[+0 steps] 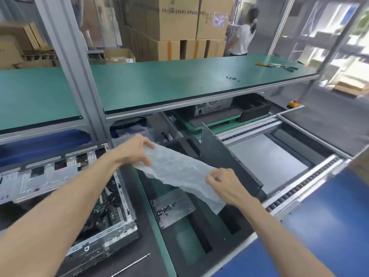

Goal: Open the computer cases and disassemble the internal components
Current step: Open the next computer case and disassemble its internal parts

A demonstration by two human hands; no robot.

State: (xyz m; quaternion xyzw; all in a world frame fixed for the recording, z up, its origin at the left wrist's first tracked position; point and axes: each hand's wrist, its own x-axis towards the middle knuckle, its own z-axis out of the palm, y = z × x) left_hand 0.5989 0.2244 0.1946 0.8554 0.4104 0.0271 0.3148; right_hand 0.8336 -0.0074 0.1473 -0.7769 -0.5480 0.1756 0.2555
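- The open computer case [65, 198] lies near left on the bench, its board and cables exposed.
- The black foam tray [201, 234] sits right of it; a grey side panel [223, 154] stands on edge along the tray's far right and could topple if bumped.
- A thin white foam sheet [179, 174] hangs over the tray; pulled too hard, it may tear.
- The left hand [133, 151] pinches the sheet's far end.
- The right hand [225, 184] pinches its near edge.
- A bagged part [172, 208] lies below; dragging the sheet could shift it.
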